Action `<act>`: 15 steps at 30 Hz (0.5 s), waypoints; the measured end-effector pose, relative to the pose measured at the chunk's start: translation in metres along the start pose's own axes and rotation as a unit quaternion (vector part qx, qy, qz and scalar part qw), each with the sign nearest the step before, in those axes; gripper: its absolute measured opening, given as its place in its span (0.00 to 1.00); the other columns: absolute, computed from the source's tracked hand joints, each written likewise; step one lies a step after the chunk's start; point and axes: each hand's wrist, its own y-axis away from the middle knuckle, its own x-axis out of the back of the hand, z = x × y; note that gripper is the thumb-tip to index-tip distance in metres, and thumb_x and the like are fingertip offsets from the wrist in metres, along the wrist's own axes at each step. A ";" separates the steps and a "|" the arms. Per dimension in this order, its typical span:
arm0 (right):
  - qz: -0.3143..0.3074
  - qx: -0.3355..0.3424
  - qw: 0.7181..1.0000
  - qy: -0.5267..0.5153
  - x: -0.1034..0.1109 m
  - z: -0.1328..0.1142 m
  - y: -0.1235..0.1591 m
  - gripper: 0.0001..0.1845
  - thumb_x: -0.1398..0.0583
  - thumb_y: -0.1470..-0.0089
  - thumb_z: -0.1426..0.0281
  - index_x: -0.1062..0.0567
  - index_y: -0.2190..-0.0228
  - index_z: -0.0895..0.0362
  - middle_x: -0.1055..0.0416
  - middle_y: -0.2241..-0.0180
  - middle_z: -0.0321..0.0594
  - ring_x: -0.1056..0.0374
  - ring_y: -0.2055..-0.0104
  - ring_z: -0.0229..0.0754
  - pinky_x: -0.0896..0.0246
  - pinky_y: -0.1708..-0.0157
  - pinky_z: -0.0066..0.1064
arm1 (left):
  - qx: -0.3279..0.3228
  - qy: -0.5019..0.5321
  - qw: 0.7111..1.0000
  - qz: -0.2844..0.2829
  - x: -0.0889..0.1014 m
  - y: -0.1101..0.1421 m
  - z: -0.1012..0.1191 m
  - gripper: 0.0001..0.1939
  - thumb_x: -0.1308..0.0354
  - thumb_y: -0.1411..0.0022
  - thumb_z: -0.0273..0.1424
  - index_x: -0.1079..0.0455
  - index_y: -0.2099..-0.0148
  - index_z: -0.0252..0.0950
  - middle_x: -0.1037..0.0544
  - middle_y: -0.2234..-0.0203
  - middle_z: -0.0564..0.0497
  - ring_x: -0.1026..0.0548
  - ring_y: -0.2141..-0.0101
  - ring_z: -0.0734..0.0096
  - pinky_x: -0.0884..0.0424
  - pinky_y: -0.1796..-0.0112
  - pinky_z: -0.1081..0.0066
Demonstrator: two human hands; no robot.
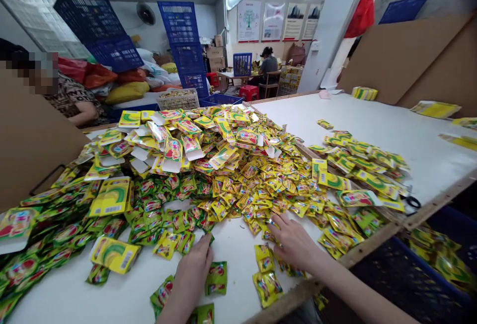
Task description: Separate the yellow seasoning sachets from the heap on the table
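A big heap of small yellow sachets (253,180) and green sachets (156,214) covers the white table (372,125). My left hand (194,269) lies palm down at the near edge of the green sachets, fingers together and reaching forward onto one; whether it grips anything is hidden. My right hand (292,239) rests flat with fingers spread on the edge of the yellow heap. A few loose sachets (266,274) lie between and under my hands. Flat printed card packs (112,196) sit on the pile.
A person in a patterned top (70,100) sits at the far left behind a cardboard sheet (30,140). Blue crates (182,40) stand behind. Another person (267,65) sits far back. Scissors (412,202) lie at the right edge, a blue basket (417,274) below it.
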 end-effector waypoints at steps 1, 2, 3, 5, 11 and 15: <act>0.000 -0.004 1.000 -0.001 -0.008 -0.006 0.000 0.09 0.40 0.58 0.77 0.26 0.69 0.59 0.29 0.61 0.50 0.34 0.58 0.53 0.36 0.65 0.39 | 0.006 0.030 1.000 0.003 0.004 -0.001 0.000 0.18 0.51 0.44 0.32 0.31 0.52 0.35 0.24 0.56 0.41 0.26 0.56 0.54 0.34 0.53 0.55; 0.003 -0.011 1.000 -0.003 -0.012 -0.007 0.000 0.09 0.41 0.58 0.79 0.26 0.70 0.61 0.30 0.60 0.54 0.35 0.57 0.55 0.37 0.64 0.41 | 0.014 0.067 0.998 0.009 0.007 -0.002 -0.001 0.19 0.51 0.43 0.35 0.32 0.51 0.35 0.23 0.58 0.42 0.26 0.58 0.55 0.33 0.54 0.57; 0.008 -0.019 1.000 -0.007 -0.013 -0.006 -0.001 0.09 0.42 0.58 0.81 0.26 0.71 0.62 0.30 0.59 0.56 0.36 0.56 0.56 0.37 0.63 0.43 | 0.023 0.105 0.994 0.017 0.008 -0.003 -0.001 0.20 0.51 0.43 0.38 0.32 0.51 0.34 0.22 0.59 0.42 0.25 0.58 0.57 0.31 0.55 0.59; 0.022 -0.031 0.999 -0.017 -0.004 0.000 -0.004 0.10 0.44 0.55 0.81 0.27 0.69 0.61 0.31 0.60 0.53 0.36 0.56 0.54 0.39 0.60 0.45 | 0.036 0.163 0.985 0.031 0.007 -0.004 0.000 0.23 0.54 0.42 0.42 0.35 0.50 0.31 0.23 0.59 0.42 0.25 0.58 0.59 0.30 0.56 0.61; 0.040 -0.194 0.786 -0.586 0.017 -0.043 -0.020 0.10 0.48 0.46 0.63 0.34 0.66 0.57 0.36 0.77 0.33 0.40 0.84 0.33 0.40 0.85 0.26 | 0.134 0.445 0.885 0.045 -0.014 0.000 0.032 0.31 0.41 0.52 0.46 0.36 0.49 0.32 0.21 0.67 0.47 0.23 0.67 0.64 0.26 0.65 0.67; -0.001 -0.207 0.700 -0.683 0.001 -0.077 -0.031 0.14 0.43 0.52 0.59 0.35 0.72 0.57 0.41 0.81 0.27 0.47 0.88 0.28 0.47 0.89 0.22 | 0.167 0.564 0.808 0.024 -0.014 0.006 0.058 0.29 0.37 0.54 0.43 0.32 0.51 0.35 0.20 0.66 0.45 0.23 0.67 0.65 0.27 0.68 0.71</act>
